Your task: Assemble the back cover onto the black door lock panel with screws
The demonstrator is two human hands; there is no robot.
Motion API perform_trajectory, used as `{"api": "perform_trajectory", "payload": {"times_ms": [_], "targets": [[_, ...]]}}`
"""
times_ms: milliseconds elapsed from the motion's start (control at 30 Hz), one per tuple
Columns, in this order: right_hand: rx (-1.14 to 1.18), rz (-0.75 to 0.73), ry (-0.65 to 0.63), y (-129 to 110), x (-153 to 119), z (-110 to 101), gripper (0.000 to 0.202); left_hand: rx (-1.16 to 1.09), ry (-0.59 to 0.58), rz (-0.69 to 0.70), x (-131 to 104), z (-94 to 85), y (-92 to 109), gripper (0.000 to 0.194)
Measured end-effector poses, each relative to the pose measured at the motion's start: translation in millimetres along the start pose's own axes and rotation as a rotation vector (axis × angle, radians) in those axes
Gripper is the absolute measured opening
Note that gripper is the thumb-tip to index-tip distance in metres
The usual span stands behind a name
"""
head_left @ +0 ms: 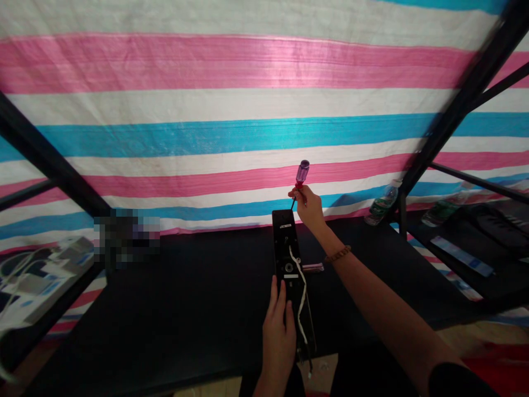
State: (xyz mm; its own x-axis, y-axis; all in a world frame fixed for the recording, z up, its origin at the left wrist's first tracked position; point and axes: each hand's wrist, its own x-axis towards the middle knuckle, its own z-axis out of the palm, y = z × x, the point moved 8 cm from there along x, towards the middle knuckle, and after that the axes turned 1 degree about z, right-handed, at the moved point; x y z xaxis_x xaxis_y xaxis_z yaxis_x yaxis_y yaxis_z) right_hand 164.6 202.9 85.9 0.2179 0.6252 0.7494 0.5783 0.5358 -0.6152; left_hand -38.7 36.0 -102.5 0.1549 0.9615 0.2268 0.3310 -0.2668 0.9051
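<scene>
A long, narrow black panel [283, 242] lies on the black table, with a white cable [305, 295] running down its length and hanging past the near edge. My right hand [309, 208] is closed around a screwdriver [302, 172] with a purple, see-through handle, held nearly upright. The dark shaft points down at the far end of the panel; whether the tip touches is too small to tell. Resting on the panel's near half, my left hand [280, 325] has its fingers stretched out flat. A pink, slim object [313, 267] lies just right of the panel.
Black metal frame posts [454, 99] stand on both sides of the table [185, 309]. A plastic bottle [383, 203] is at the back right, with another bottle [444, 205] beyond the post. White equipment with cables [53, 281] sits at the left. A striped sheet [248, 105] hangs behind.
</scene>
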Motion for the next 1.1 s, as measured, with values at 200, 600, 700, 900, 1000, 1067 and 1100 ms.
{"api": "perform_trajectory", "payload": {"times_ms": [200,600,700,900,1000,1067,1100], "targets": [[-0.009,-0.029,-0.051,-5,4,6,0.016,-0.006,-0.004,-0.01,0,-0.1,0,0.047],[-0.122,-0.144,-0.118,-16,9,6,0.023,-0.021,0.003,-0.006,0,-0.5,-1,0.047],[-0.147,-0.17,-0.135,-18,9,6,0.023,-0.019,0.009,-0.008,0,-0.6,-1,0.047],[-0.163,-0.177,-0.084,-15,10,4,0.02,-0.025,-0.003,-0.016,0,1.4,-2,0.047],[-0.178,-0.19,-0.088,-15,10,5,0.019,-0.035,-0.006,-0.021,-1,1.7,-3,0.047],[-0.185,-0.188,-0.091,-15,9,4,0.019,-0.042,-0.005,-0.022,-1,1.7,-4,0.047],[-0.185,-0.184,-0.09,-15,9,4,0.019,-0.045,-0.002,-0.023,-1,1.5,-4,0.047]]}}
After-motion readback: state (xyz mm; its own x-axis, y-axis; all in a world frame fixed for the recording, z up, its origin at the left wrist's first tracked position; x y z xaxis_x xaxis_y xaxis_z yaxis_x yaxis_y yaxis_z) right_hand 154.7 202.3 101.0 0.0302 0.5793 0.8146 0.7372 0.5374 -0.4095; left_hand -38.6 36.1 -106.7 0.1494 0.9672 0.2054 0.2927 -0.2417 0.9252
